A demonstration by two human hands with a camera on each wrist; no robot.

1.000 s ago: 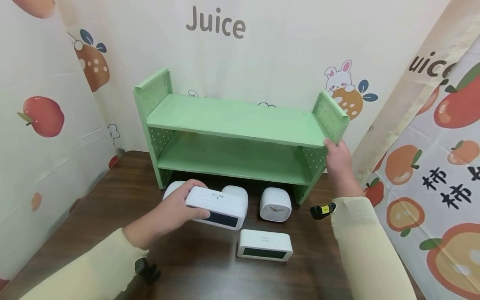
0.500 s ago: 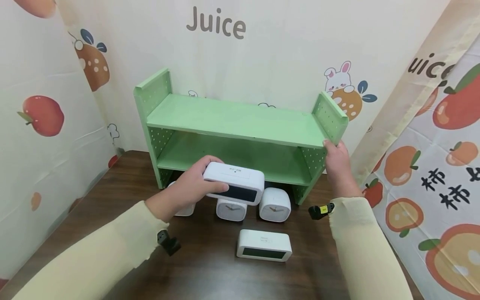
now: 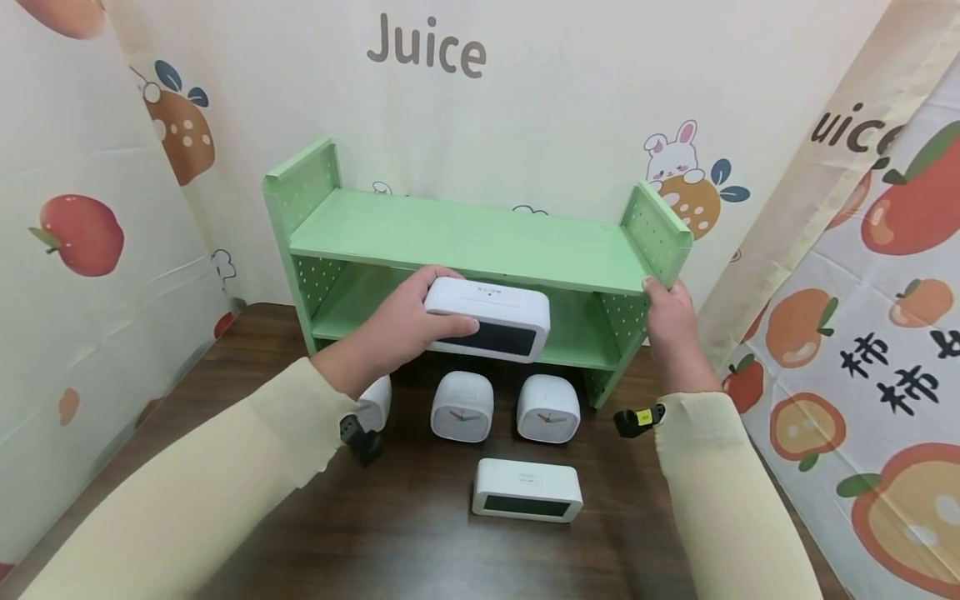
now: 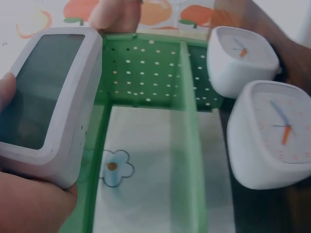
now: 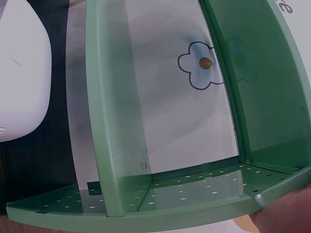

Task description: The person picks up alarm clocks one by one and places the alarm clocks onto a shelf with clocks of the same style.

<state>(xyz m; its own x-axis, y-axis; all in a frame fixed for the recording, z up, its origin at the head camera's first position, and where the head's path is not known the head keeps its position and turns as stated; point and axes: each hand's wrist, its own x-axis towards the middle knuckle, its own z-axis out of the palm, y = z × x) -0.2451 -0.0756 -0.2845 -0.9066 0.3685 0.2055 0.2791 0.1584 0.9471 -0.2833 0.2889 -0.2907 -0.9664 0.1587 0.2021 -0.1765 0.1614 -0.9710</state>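
While a white, round-edged rectangular digital clock (image 3: 501, 320) is clamped at its 9 o'clock end by the left hand (image 3: 412, 315), a light-green, two-tier shelf (image 3: 457, 233) is gripped at its side panel by the right hand (image 3: 670, 325), at 3 o'clock from that clock. By the end hold, most of the dark display is presumably kept uncovered; by the side grip, the frame is probably steadied. The held clock is raised before the lower bay; contact with the shelf cannot be confirmed. From it, three white, rounded-cube analogue clocks (image 3: 462, 408) are set at 8, 7 and 5 o'clock, and a second white rectangular clock (image 3: 527, 492) at 6. The shelf is smooth, glossy and perforated at its sides, probably painted metal; the clock casings are apparently plastic. Dark wood grain is shown on the table (image 3: 420, 550).
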